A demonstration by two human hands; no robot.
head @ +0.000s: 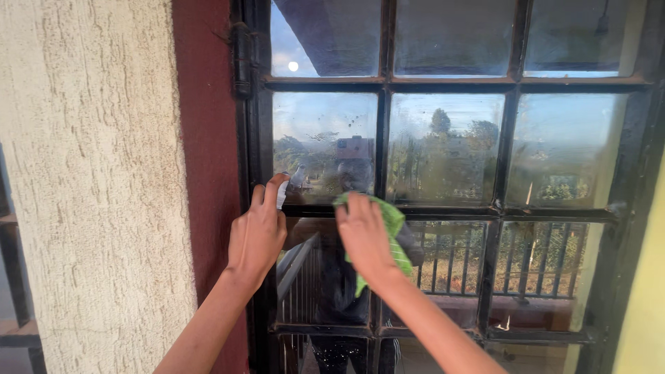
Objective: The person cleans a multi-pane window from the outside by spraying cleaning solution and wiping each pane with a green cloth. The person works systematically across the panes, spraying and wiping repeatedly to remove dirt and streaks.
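Hands first, since they sit nearest the camera. Your right hand (365, 235) lies flat against the glass with the fingers pressed together over a green cloth (390, 235), which is pinned between palm and pane at the joint where the horizontal bar meets the middle upright. The flat palm spreads pressure across the cloth; its loose end hangs down below the wrist, just right of that upright.

Your left hand (258, 232) is closed around a small spray bottle (282, 194), of which only a whitish top shows above the knuckles. The index finger is raised and hooked over that top, as a trigger would require. It sits near the window's left edge, just beside the right hand but apart from it, and it is held off the glass as far as can be told.

Beyond both hands: the window frame (382, 149), dark metal bars dividing the glass into a grid of panes. The pane (324, 142) above the left hand carries droplets and faint streaks. A hinge (242, 59) is fixed high on the left upright.

Left of the frame runs a dark red band of wall (204, 138), then rough cream plaster (90, 180).

Farthest, only as reflection in the glass: trees, a railing, pale sky, and a dim outline of a person with arms raised.
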